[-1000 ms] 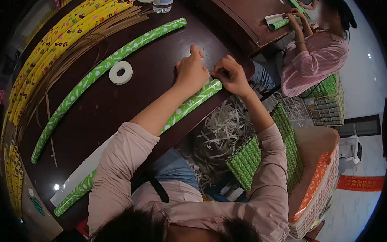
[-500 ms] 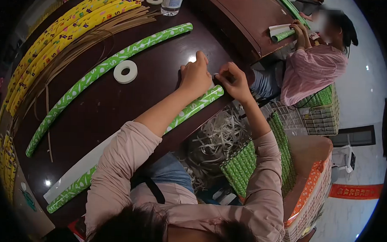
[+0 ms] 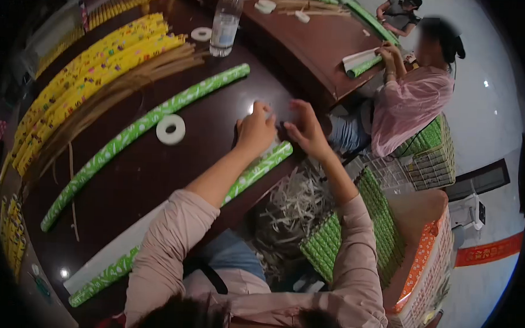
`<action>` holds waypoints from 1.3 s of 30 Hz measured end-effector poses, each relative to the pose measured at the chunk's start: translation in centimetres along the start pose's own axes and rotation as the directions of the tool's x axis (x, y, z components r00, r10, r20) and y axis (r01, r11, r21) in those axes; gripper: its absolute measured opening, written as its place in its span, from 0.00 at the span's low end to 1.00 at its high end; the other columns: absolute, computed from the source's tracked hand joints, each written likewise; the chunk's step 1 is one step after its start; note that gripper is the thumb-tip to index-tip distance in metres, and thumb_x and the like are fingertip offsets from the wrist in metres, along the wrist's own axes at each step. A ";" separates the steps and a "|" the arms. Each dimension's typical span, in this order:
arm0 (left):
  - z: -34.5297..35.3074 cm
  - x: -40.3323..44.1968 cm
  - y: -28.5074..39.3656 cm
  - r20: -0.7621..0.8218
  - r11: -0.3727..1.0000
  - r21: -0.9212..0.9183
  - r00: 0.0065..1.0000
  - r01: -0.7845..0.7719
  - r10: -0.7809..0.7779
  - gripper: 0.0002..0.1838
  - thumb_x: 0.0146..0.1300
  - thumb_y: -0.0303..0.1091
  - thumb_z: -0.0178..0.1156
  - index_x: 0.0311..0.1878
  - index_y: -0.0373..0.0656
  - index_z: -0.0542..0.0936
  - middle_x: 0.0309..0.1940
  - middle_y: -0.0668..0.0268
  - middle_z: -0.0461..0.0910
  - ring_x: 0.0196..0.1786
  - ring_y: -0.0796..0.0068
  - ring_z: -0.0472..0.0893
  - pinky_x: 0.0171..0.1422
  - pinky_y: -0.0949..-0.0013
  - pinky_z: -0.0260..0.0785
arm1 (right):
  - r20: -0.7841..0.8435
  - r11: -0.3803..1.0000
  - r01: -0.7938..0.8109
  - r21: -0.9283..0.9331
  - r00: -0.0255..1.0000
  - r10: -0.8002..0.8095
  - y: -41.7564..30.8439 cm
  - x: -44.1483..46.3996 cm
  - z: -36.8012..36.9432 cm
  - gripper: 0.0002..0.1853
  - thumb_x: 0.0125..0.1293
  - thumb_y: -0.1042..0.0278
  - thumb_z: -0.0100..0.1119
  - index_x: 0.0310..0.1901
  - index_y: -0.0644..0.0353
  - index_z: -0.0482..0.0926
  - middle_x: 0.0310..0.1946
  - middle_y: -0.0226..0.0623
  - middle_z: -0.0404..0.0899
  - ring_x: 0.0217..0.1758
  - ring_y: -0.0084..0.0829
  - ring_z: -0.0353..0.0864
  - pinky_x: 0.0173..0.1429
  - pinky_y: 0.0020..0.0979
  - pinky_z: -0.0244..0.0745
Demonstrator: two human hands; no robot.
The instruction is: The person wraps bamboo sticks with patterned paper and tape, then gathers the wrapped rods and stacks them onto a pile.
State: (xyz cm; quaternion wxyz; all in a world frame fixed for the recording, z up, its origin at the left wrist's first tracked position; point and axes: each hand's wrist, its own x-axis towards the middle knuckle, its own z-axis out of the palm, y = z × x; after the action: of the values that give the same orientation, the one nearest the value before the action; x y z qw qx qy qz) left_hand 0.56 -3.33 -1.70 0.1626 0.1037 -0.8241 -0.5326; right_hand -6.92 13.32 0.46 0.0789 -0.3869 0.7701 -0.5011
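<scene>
A partly rolled sheet of green patterned wrapping paper (image 3: pixel 257 178), its white underside showing, lies along the table's near edge. My left hand (image 3: pixel 257 129) is closed by its far end, fingers curled; what they hold, if anything, is hidden. Just past the same end, my right hand (image 3: pixel 309 131) is raised with thumb and fingers apart, holding nothing visible. Beyond my left arm, a finished-looking green paper tube (image 3: pixel 145 125) rests in a curve, with a roll of white tape (image 3: pixel 171 129) beside it.
Yellow patterned tubes (image 3: pixel 98 80) and thin brown strips (image 3: pixel 111 95) lie at the left. A water bottle (image 3: pixel 225 29) stands at the back. Below the table's right edge are paper shreds (image 3: pixel 299 200) and a green-filled basket (image 3: pixel 353 225). Another person (image 3: pixel 412 103) works at the right.
My right hand's fingers have gone from a pinch to spread apart. My left hand has shifted slightly. The view has tilted up, bringing a second co-worker more into sight.
</scene>
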 end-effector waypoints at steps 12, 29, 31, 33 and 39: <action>-2.2 0.8 1.8 0.124 0.997 -0.024 0.989 0.080 -0.076 0.25 0.75 0.55 0.41 0.57 0.45 0.74 0.36 0.61 0.86 0.43 0.67 0.86 0.54 0.67 0.70 | 0.577 0.349 0.918 -0.188 0.391 -0.717 -9.1 -2.4 7.7 0.29 0.55 0.41 0.65 0.45 0.61 0.77 0.43 0.35 0.77 0.46 0.37 0.76 0.51 0.36 0.70; -25.7 -32.1 -0.6 0.240 0.361 0.891 0.961 -0.274 0.136 0.23 0.54 0.37 0.68 0.52 0.37 0.76 0.43 0.55 0.75 0.45 0.54 0.75 0.48 0.56 0.68 | 0.568 0.268 0.938 -0.219 0.346 -0.747 -6.9 -1.6 9.2 0.20 0.62 0.49 0.65 0.33 0.58 0.73 0.29 0.32 0.73 0.32 0.33 0.75 0.36 0.34 0.70; -29.3 -36.0 -1.9 0.104 0.316 0.943 0.994 -0.107 0.026 0.23 0.54 0.36 0.68 0.52 0.37 0.76 0.43 0.55 0.75 0.44 0.54 0.75 0.47 0.56 0.68 | 0.570 0.285 0.934 -0.217 0.358 -0.739 -6.9 -1.5 9.0 0.20 0.62 0.48 0.64 0.33 0.59 0.74 0.28 0.33 0.73 0.32 0.34 0.75 0.36 0.34 0.70; -32.2 -39.2 -2.4 0.011 0.310 0.951 0.999 0.002 -0.038 0.24 0.53 0.36 0.67 0.52 0.37 0.76 0.42 0.55 0.75 0.44 0.54 0.75 0.47 0.55 0.67 | 0.561 0.298 0.935 -0.189 0.352 -0.749 -6.5 -1.0 9.1 0.20 0.62 0.48 0.64 0.33 0.59 0.73 0.27 0.34 0.74 0.31 0.36 0.76 0.35 0.35 0.70; -34.5 -43.4 -2.7 -0.022 0.388 0.921 0.998 0.042 -0.056 0.24 0.52 0.33 0.66 0.53 0.38 0.75 0.40 0.55 0.75 0.42 0.54 0.75 0.45 0.55 0.66 | 0.686 0.326 0.921 -0.213 0.379 -0.621 -7.9 -0.4 9.0 0.22 0.62 0.46 0.63 0.40 0.60 0.76 0.30 0.36 0.75 0.36 0.38 0.77 0.39 0.37 0.70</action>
State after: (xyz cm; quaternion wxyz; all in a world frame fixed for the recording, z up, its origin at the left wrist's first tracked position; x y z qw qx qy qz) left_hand 53.76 -18.62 2.13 0.0575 0.1971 -0.9787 0.0060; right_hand 2.08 5.63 2.54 -0.1108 -0.8322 0.5339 -0.1003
